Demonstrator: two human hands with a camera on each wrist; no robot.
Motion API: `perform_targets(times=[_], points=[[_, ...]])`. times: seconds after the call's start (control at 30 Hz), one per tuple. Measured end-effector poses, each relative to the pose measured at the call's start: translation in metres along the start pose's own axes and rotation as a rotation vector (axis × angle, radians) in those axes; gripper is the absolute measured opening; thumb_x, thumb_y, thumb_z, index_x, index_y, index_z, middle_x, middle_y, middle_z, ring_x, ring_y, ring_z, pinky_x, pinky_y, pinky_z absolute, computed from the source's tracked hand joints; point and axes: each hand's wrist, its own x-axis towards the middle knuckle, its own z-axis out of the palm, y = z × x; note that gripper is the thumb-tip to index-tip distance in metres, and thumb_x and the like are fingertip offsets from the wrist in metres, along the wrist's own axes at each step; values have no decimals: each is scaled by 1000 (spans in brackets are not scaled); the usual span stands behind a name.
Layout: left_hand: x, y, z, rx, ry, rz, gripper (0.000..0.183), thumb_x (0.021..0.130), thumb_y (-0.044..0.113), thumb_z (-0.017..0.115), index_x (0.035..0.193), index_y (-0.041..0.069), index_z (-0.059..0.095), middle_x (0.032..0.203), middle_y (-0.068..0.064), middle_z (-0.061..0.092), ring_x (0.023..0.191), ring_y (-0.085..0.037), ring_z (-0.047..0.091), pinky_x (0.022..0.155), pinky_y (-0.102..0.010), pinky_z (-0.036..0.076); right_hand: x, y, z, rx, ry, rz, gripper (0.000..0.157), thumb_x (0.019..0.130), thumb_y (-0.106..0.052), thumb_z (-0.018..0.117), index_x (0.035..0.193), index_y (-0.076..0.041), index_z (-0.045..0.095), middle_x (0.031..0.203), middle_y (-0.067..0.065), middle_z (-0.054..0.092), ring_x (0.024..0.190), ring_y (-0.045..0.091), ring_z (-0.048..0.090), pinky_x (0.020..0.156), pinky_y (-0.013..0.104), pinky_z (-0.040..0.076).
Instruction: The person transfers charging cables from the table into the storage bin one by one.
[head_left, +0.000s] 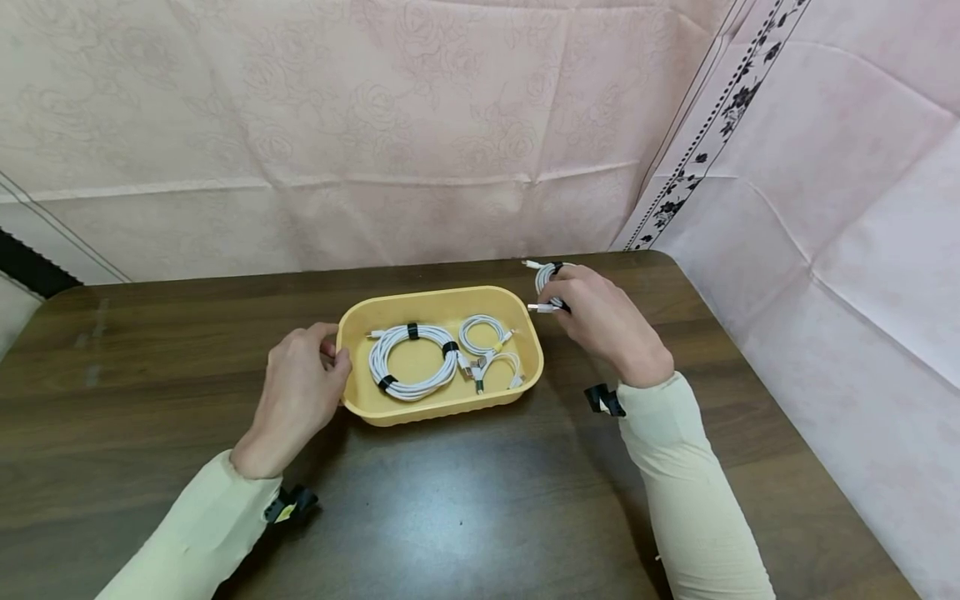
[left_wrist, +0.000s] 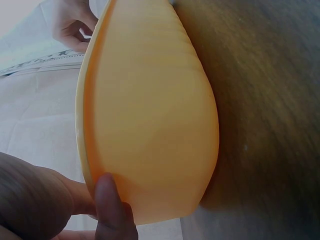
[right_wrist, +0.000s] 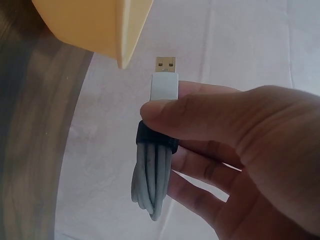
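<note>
My right hand (head_left: 600,312) holds a bundled white USB cable (right_wrist: 152,172) just beyond the right end of a yellow plastic tray (head_left: 442,408). In the right wrist view, the thumb presses near the black strap (right_wrist: 150,135), and the metal USB plug (right_wrist: 165,65) points toward the tray. At the tray's left end, my left hand (head_left: 300,379) pinches the rim, its thumb (left_wrist: 110,200) against the outer wall. Inside the tray lie a large white cable coil (head_left: 378,362) with black straps, a smaller coil (head_left: 467,333) and a short white cable (head_left: 513,358) with several plugs.
The tray stands on a dark brown wooden table (head_left: 187,375). A pale rose-patterned cloth (head_left: 375,167) hangs along the table's back edge, and another light cloth (head_left: 847,275) hangs at the right side.
</note>
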Motion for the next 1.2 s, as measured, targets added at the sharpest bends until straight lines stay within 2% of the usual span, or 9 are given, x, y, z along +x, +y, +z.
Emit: perform_targets(times=[0.47,0.73,1.2], points=[[0,0,0,-7,-16,-13,36,96,10,57,127,-10,62,95,-19,62,82,-30,59,57,-28,48,2,-8,3,-21,-1,7,20,91,-2,69,106,-12,79,113,4,68,108,23,65,89,44,56],[0,0,0,-2,-19,-17,37,96,9,57,127,-10,62,95,-19,62,82,-30,58,57,-28,48,2,-13,2,-29,-5,-18,23,90,-1,71,106,-14,79,110,4,68,105,21,64,87,41,57],[0,0,0,-3,-11,-11,37,96,9,57,127,-10,62,95,-20,62,81,-30,59,57,-28,48,4,-20,4,-31,19,-77,18,91,-2,71,106,-11,79,108,7,69,103,24,64,88,40,56]])
